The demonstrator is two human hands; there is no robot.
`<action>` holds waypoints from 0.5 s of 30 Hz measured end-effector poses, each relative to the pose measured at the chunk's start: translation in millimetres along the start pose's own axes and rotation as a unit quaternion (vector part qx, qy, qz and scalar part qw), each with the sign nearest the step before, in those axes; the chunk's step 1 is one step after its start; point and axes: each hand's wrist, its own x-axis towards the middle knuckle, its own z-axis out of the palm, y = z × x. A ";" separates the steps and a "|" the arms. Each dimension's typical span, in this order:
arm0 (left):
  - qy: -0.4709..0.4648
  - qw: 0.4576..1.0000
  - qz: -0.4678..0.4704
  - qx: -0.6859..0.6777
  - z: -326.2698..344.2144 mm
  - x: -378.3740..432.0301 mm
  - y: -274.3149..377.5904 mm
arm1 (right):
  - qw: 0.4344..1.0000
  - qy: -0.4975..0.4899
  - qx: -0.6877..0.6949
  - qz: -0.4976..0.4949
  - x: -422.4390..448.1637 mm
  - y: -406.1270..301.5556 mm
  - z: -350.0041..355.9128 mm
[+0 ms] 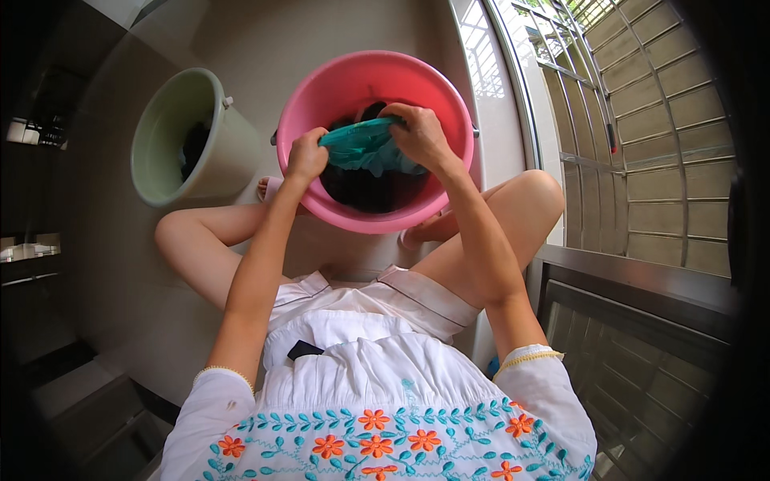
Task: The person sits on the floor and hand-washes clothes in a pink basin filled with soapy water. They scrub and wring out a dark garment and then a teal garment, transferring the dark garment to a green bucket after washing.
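Observation:
A pink plastic bucket (376, 225) stands on the floor between my feet. Over its opening a teal cloth (364, 144) is stretched between my two hands. My left hand (308, 155) grips the cloth's left end near the bucket's rim. At the right, my right hand (419, 133) pinches the other end, fingers curled over the edge. Below the cloth, dark fabric (373, 189) lies in the bucket; whether it sits in water I cannot tell. The cloth's lower folds hang down against this dark mass.
A pale green bucket (237, 144) at the left holds dark cloth (197, 144). My bent knees flank the pink bucket. On the right run a window sill (502, 135) and metal bars (652, 90). A dark metal-framed panel (631, 337) is at the lower right.

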 end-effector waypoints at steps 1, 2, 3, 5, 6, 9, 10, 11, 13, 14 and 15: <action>-0.034 0.984 -0.081 -0.156 -1.0 -2.2 10.2 | 1.000 -0.017 0.019 0.017 2.1 4.6 -3.7; -0.067 0.936 -0.160 -0.307 -2.5 -4.8 21.4 | 0.999 -0.042 0.003 0.026 3.8 11.3 -3.9; -0.088 0.915 -0.165 -0.356 -3.1 -9.4 34.9 | 0.997 -0.065 -0.013 0.035 4.1 19.8 -3.3; -0.101 0.931 -0.127 -0.327 -0.4 -7.5 45.3 | 0.992 -0.110 -0.038 0.043 0.4 31.8 1.8; -0.106 0.938 -0.107 -0.313 2.8 -6.7 50.2 | 0.990 -0.129 -0.048 0.040 -1.7 35.6 3.7; -0.066 0.984 0.009 -0.163 17.6 -11.8 68.7 | 0.988 -0.152 0.022 0.009 -8.7 20.9 3.8; -0.072 0.991 0.037 -0.103 16.9 -13.3 77.2 | 0.986 -0.152 0.062 -0.006 -10.6 8.9 1.5; -0.059 0.992 0.041 -0.099 18.1 -18.7 87.6 | 0.987 -0.142 0.075 -0.018 -12.2 -0.7 0.5; -0.026 0.993 0.091 -0.065 18.6 -22.6 94.9 | 0.988 -0.154 0.016 -0.009 -6.5 -1.7 -5.6; -0.020 0.992 0.112 -0.055 15.6 -23.8 96.4 | 0.987 -0.160 -0.014 -0.004 -4.0 -0.5 -7.4; -0.013 0.990 0.132 -0.048 10.6 -25.4 99.7 | 0.991 -0.120 -0.052 -0.039 -3.7 -0.3 -7.9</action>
